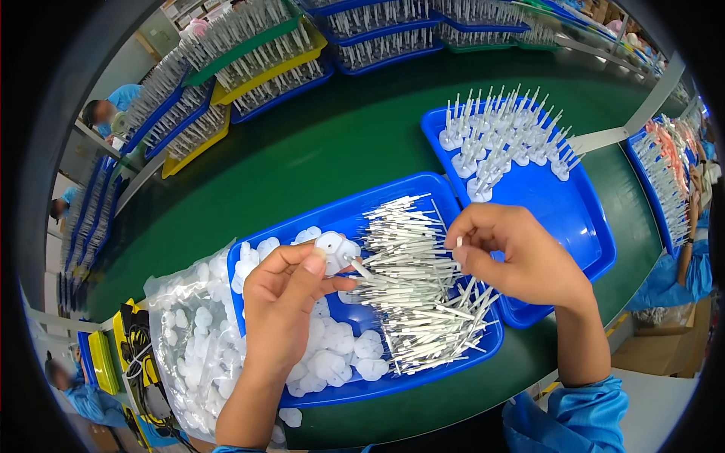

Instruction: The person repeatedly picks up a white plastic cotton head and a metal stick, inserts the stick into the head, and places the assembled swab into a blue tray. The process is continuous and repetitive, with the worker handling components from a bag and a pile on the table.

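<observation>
Between thumb and fingers, my left hand (285,298) pinches a white lobed plastic disc (331,248) with small holes. A short pale stem (358,265) juts from beside the disc toward the rods; I cannot tell whether it is joined to the disc. My right hand (513,253) is closed in a pinch, a small white piece (459,242) showing at its fingertips. Beneath both hands lies a blue tray (411,387). Loose white discs (332,361) fill its left part, and a heap of thin white rods (423,302) with grey metal ends lies on its right.
A second blue tray (596,249) at right holds upright rod-and-disc assemblies (502,136). A clear plastic bag of discs (189,332) lies at left. Stacked trays of assemblies (264,68) line the far side of the green table (340,121). A metal post (657,98) stands right.
</observation>
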